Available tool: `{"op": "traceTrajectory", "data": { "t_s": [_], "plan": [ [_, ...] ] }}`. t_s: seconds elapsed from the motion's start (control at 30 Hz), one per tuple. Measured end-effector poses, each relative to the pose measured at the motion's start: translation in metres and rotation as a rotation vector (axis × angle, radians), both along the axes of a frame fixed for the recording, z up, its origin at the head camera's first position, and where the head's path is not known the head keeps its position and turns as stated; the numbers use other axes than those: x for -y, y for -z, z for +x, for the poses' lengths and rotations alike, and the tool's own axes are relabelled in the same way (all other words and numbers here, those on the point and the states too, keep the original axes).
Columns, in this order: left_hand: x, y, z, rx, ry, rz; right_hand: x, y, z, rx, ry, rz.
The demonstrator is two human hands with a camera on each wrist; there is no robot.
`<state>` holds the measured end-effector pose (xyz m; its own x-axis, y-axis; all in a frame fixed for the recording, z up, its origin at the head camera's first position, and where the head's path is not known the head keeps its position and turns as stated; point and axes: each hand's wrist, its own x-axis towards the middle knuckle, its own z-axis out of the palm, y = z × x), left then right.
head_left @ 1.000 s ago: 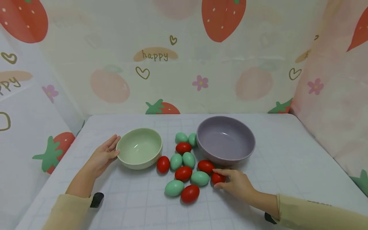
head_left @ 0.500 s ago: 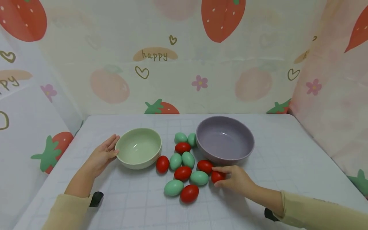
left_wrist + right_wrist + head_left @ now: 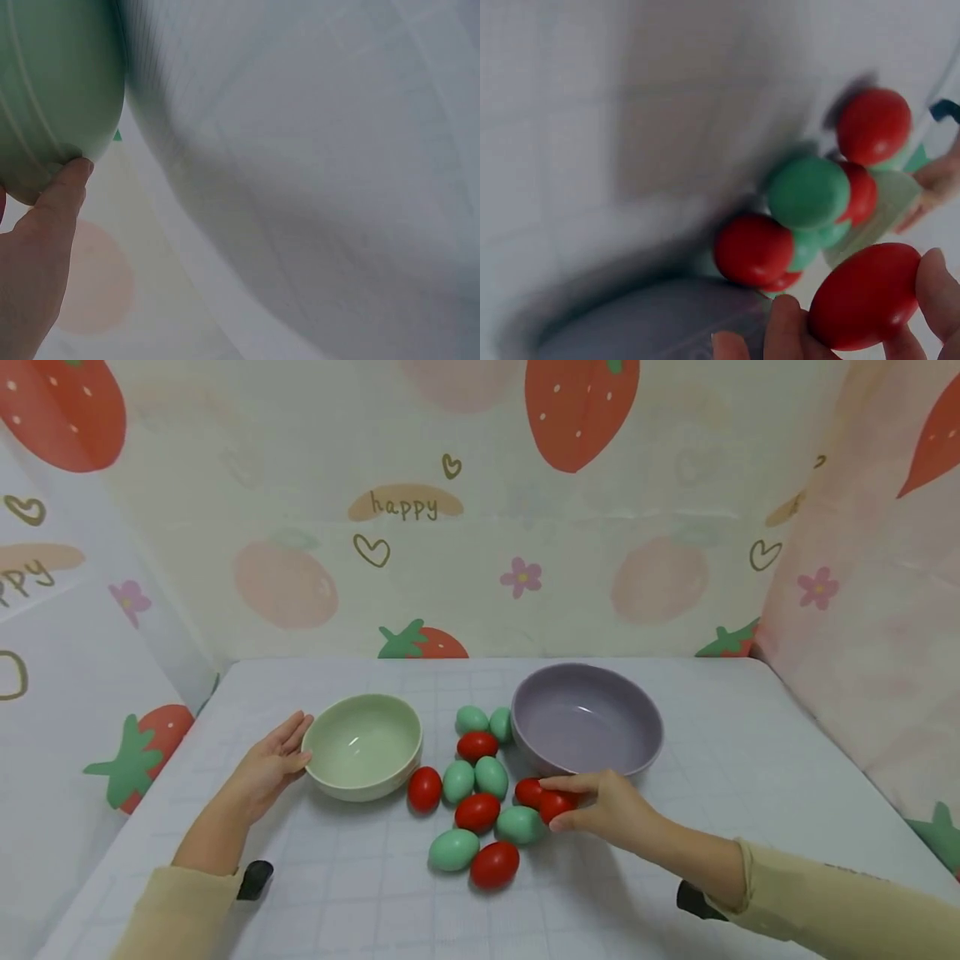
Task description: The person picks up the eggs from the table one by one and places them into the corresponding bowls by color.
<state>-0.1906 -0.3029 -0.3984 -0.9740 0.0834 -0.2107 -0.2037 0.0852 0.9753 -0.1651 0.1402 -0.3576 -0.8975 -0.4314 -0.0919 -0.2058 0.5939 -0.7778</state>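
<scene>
My right hand (image 3: 626, 814) pinches a red egg (image 3: 866, 296) between thumb and fingers. In the right wrist view the egg is held up off the cloth, in front of the other eggs. Straight fingers of my left hand (image 3: 270, 768) rest against the outer left side of the light green bowl (image 3: 363, 747). The left wrist view shows a digit touching that bowl's wall (image 3: 64, 75). Between the bowls lie several red and green eggs; a red egg (image 3: 528, 792) and a green egg (image 3: 520, 825) are nearest the held one.
A larger purple bowl (image 3: 587, 720) stands at the back right, just beyond my right hand. Another red egg (image 3: 425, 790) lies beside the green bowl. White gridded cloth (image 3: 360, 893) covers the table. Printed fabric walls (image 3: 525, 527) enclose the back and sides.
My right hand has raised the red egg from the table and shifted slightly up and left in the head view. The left hand and both bowls stay in place.
</scene>
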Motion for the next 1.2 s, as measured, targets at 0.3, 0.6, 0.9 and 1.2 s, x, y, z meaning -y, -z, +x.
{"op": "traceTrajectory", "data": {
  "t_s": [0.3,0.6,0.9,1.2],
  "plan": [
    [0.000,0.001,0.001,0.000,-0.013,-0.003,0.013,-0.013,-0.008,0.099,-0.011,-0.144],
    [0.000,0.001,-0.001,0.001,-0.017,-0.017,0.027,-0.019,-0.019,0.184,0.085,-0.198],
    [-0.002,-0.001,0.000,0.001,-0.013,-0.014,0.040,-0.025,-0.026,0.275,0.120,-0.251],
    [-0.003,-0.003,0.001,0.015,-0.027,-0.020,0.060,-0.032,-0.031,0.314,0.123,-0.304]
  ]
}}
